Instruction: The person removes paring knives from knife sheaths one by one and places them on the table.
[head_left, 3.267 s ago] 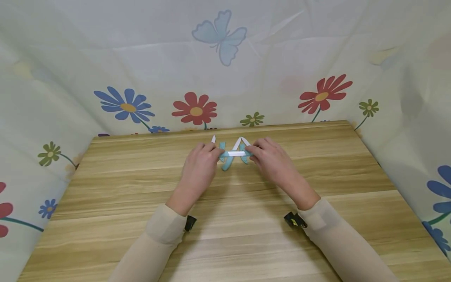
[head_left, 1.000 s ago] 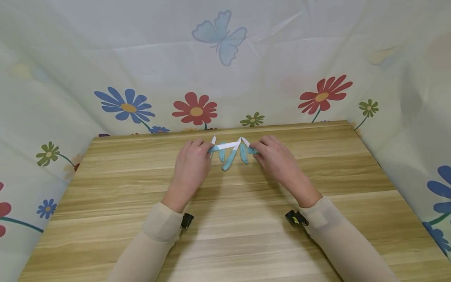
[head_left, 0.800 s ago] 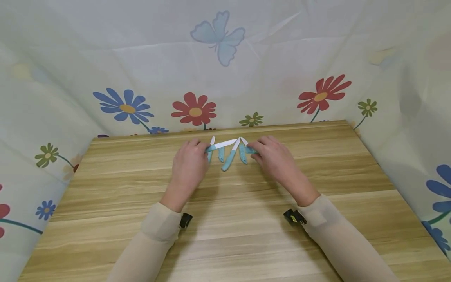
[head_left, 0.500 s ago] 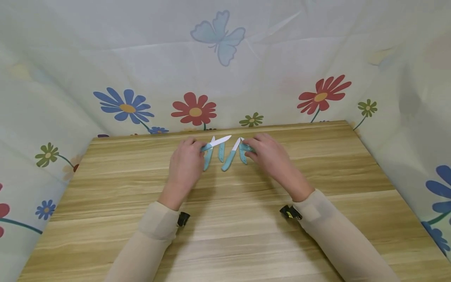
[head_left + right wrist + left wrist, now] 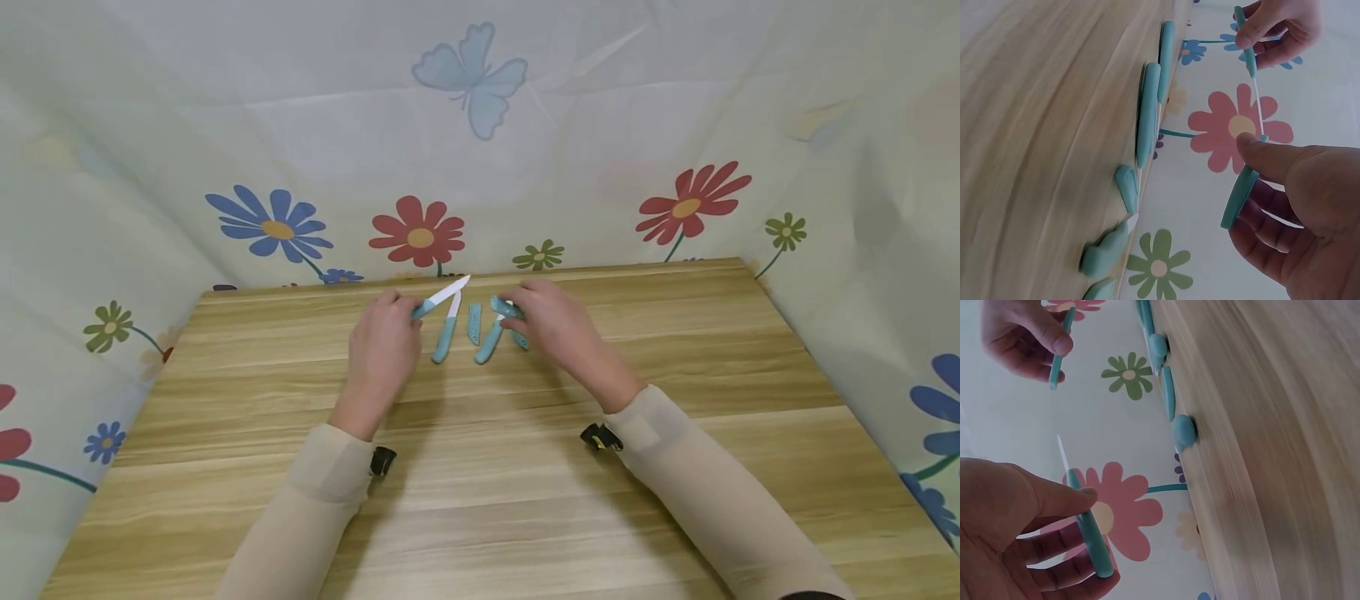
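Observation:
My left hand grips the teal handle of a small paring knife, its white blade bare and slanting up to the right in the head view. My right hand pinches a teal blade sheath between thumb and fingers, above the table. Two more teal-handled paring knives, a left one and a middle one, lie on the wood with white blades pointing away. Between them lies a sheath. Another sheath is partly covered by my right hand. One more white-bladed teal item shows in the right wrist view.
The wood-grain table extends toward me and to both sides. Behind its far edge hangs a pale cloth backdrop printed with flowers and a butterfly. A dark strap buckle sits at my left wrist, another at the right.
Earlier the blade spanned the gap between my hands, its far end at the sheath. My left hand has since moved left with the knife, tilting it up; recently my right hand moved left with the sheath.

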{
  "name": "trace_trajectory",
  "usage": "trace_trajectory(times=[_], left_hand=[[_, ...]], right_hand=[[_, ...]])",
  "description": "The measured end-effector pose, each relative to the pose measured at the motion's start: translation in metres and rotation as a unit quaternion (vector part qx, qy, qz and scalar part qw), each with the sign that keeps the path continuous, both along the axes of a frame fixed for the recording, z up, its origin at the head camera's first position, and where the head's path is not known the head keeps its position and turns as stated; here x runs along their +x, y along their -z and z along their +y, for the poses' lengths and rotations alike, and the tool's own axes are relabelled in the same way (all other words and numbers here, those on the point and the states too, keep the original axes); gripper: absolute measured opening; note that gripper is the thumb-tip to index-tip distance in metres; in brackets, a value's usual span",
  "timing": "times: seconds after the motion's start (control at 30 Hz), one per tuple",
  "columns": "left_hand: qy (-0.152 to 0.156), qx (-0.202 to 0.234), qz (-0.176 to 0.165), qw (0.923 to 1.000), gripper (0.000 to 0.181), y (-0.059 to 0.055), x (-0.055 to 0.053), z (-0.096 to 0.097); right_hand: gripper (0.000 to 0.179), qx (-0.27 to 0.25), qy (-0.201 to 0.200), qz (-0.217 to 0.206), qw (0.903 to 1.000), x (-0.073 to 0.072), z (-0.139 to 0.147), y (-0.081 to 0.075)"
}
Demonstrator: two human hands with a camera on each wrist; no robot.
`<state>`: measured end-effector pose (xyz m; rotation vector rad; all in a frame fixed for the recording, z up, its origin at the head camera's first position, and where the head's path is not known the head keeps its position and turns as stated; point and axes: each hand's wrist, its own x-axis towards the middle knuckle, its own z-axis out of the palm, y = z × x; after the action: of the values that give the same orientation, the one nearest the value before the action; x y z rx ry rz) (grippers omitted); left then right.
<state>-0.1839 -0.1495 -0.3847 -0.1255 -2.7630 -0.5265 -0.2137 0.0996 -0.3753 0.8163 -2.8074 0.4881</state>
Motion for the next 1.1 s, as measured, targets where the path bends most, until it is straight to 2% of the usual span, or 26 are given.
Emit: trace_trajectory(times=[0.27, 0.53, 0.73, 0.97, 1.1], left_hand=[[-0.020, -0.001, -0.010, 0.9997, 0.024, 0.000, -0.003, -0.006], [-0.034, 0.006, -0.023, 0.9991, 0.025, 0.002, -0.006, -0.013], [-0.046, 0.009, -0.038, 0.9982, 0.024, 0.002, -0.008, -0.017], [-0.061, 0.011, -0.049, 0.9969, 0.021, 0.005, -0.011, -0.023], [-0.069, 0.015, -0.063, 0.9955, 0.023, 0.007, -0.012, -0.027]], right_hand=[[0.042, -0.003, 0.010, -0.059, 0.9982, -0.011, -0.026, -0.005], [0.035, -0.018, 0.022, -0.124, 0.9919, -0.022, -0.051, -0.010], [0.038, -0.031, 0.042, -0.168, 0.9845, -0.032, -0.066, -0.010], [0.037, -0.050, 0.046, -0.188, 0.9799, -0.040, -0.080, -0.005], [0.032, -0.077, 0.054, -0.208, 0.9736, -0.045, -0.092, -0.005]])
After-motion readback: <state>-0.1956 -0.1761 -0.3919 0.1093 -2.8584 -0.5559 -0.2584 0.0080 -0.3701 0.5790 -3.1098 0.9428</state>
